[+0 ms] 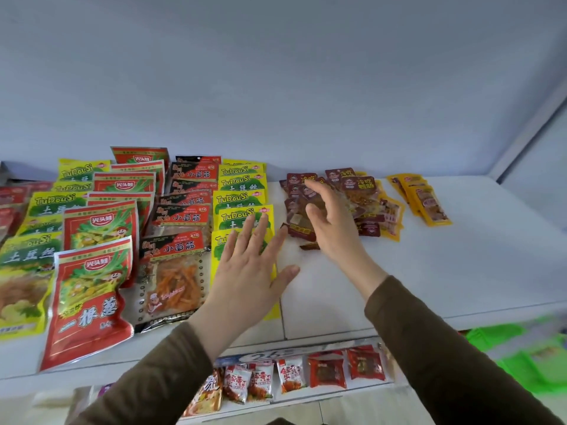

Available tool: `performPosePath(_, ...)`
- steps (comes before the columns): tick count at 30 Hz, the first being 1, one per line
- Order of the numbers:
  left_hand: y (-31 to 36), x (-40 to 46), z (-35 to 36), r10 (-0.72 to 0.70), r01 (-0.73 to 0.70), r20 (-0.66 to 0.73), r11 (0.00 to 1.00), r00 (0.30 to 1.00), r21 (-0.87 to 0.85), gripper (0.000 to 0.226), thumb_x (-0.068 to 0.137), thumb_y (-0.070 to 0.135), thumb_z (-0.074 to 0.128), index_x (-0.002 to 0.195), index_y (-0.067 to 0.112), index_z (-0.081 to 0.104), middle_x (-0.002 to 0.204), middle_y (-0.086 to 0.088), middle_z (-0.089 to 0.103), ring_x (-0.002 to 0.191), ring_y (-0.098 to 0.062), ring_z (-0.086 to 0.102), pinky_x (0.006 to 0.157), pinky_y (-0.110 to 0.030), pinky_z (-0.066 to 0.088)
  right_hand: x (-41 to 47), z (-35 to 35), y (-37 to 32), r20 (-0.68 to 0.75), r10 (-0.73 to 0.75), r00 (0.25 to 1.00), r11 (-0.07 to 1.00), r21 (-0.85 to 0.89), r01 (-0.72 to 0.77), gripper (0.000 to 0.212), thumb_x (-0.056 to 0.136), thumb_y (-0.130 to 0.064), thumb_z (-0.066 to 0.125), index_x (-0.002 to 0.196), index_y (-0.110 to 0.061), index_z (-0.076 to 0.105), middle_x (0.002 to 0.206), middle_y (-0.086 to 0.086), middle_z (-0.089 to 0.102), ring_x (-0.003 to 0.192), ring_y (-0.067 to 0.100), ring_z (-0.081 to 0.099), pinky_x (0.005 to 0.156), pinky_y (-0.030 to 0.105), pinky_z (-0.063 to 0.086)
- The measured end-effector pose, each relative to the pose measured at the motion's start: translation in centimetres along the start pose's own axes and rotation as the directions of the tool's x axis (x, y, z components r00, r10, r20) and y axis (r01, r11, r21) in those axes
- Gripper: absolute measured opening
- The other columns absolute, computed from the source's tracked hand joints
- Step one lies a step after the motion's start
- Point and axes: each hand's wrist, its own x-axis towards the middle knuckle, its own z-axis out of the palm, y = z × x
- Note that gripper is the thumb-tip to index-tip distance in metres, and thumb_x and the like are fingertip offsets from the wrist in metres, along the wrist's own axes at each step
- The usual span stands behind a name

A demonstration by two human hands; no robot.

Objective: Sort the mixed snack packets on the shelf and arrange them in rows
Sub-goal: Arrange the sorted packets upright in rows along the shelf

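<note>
My hands over the half-sorted shelf [429, 271].

My left hand [248, 271], fingers spread and holding nothing, hides much of the front yellow packet [271, 302]; my right hand [334, 228], loosely open, blocks the dark red packets [302, 179], still heaped mid-shelf.

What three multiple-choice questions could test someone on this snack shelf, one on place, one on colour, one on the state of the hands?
1. Where does the pile of small dark red packets lie?
A. right of the yellow TuDouSi row
B. left of it
C. on the lower shelf

2. What colour are the sleeves?
A. white
B. brown
C. blue

3. How is the left hand?
A. clenched
B. pinching a packet
C. open, fingers spread

Answers: 1 A, the pile sits right of that row, under the right hand. 2 B, both forearms wear brown. 3 C, its fingers are straight and spread.
</note>
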Motion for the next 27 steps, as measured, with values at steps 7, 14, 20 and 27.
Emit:
performPosePath(7,5.5,7.2,1.7,-0.088,0.088,0.004,0.995,0.996,-0.037,0.073,0.101,0.065,0.018,0.165,0.031,0.008,0.173,-0.002,-0.001,0.159,-0.024,-0.01,0.127,-0.042,0.004,2.9,-7.2,8.0,0.096,0.068,0.993,0.995,-0.072,-0.061,0.04,0.107,-0.015,0.043,0.146,-0.023,0.048,0.149,-0.008,0.052,0.139,0.008,0.045,0.111,0.025,0.037)
performPosePath(14,7.9,13.8,3.7,-0.291,0.296,0.062,0.952,0.955,-0.079,0.063,0.109,0.044,0.034,0.164,0.021,0.015,0.171,-0.009,0.015,0.158,-0.033,0.011,0.128,-0.049,0.016,5.9,-8.3,12.3,0.38,-0.122,0.917,0.872,-0.401,0.282,0.042,0.107,-0.018,0.043,0.149,-0.021,0.046,0.153,0.002,0.048,0.146,0.025,0.035,0.121,0.04,0.025)
performPosePath(20,9.0,12.3,4.0,-0.357,0.359,0.045,0.919,0.933,-0.165,0.067,0.099,0.01,0.047,0.161,0.012,0.024,0.154,-0.016,0.047,0.138,-0.037,0.047,0.115,-0.047,0.04,6.7,-6.2,11.6,0.542,-0.159,0.825,0.786,-0.436,0.438,0.039,0.107,-0.021,0.041,0.145,-0.019,0.05,0.149,0.006,0.053,0.138,0.032,0.043,0.123,0.05,0.016)
performPosePath(27,8.6,11.1,3.8,-0.466,0.417,-0.044,0.827,0.884,-0.377,0.092,0.092,-0.001,0.062,0.163,0.014,0.006,0.13,-0.019,0.066,0.108,-0.037,0.067,0.092,-0.047,0.055,5.7,-4.6,10.9,0.515,-0.209,0.832,0.776,-0.43,0.462,0.049,0.104,-0.035,0.048,0.151,-0.02,0.04,0.142,0.005,0.055,0.134,0.031,0.042,0.118,0.051,0.027)
